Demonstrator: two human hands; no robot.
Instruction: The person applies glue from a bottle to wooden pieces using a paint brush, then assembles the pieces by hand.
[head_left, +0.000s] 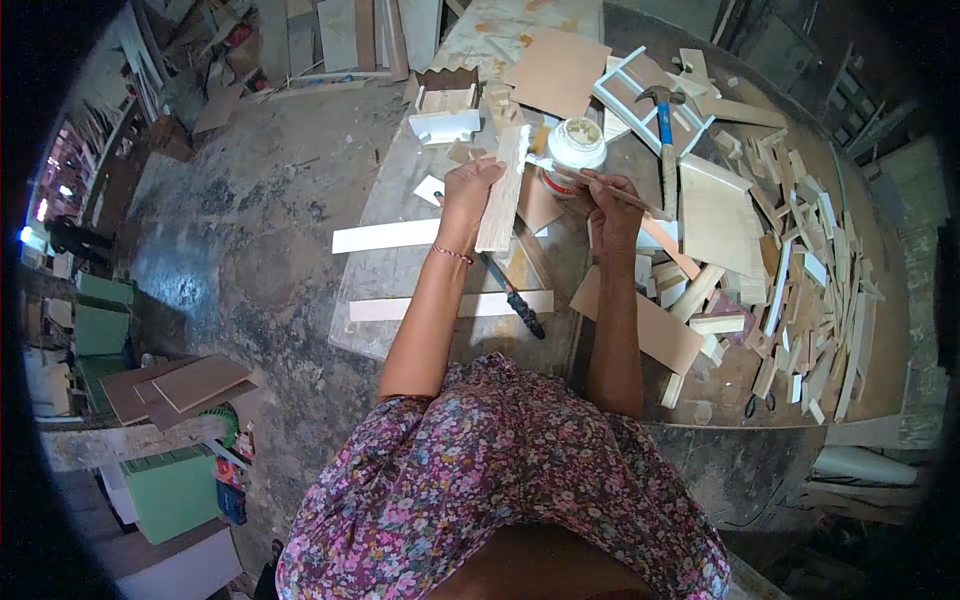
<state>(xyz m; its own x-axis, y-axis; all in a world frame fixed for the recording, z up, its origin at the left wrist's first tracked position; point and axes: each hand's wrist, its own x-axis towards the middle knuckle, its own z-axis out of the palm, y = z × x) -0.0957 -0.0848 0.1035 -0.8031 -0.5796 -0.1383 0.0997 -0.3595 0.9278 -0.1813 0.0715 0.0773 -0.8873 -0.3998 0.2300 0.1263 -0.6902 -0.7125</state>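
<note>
My left hand (pixel 468 192) is closed around the edge of a pale wooden strip (pixel 503 200), held nearly upright over the table. White glue (pixel 523 140) lies along the strip's far right edge. In my right hand (pixel 612 212) is a thin wooden stick (pixel 640 203), pinched between the fingers, its whitened tip reaching to the strip's edge. Just beyond the stick stands an open white glue tub (pixel 577 145) with white smears about its rim. A dark-handled tool (pixel 525 312) lies on the table between my forearms.
Two white strips (pixel 385 236) lie on the table's left part. A small wooden box (pixel 447 110) stands at the back. To the right are a blue-handled hammer (pixel 666 130), a white frame (pixel 625 85) and a heap of wood offcuts (pixel 800 270). Scissors (pixel 760 403) rest near the front edge.
</note>
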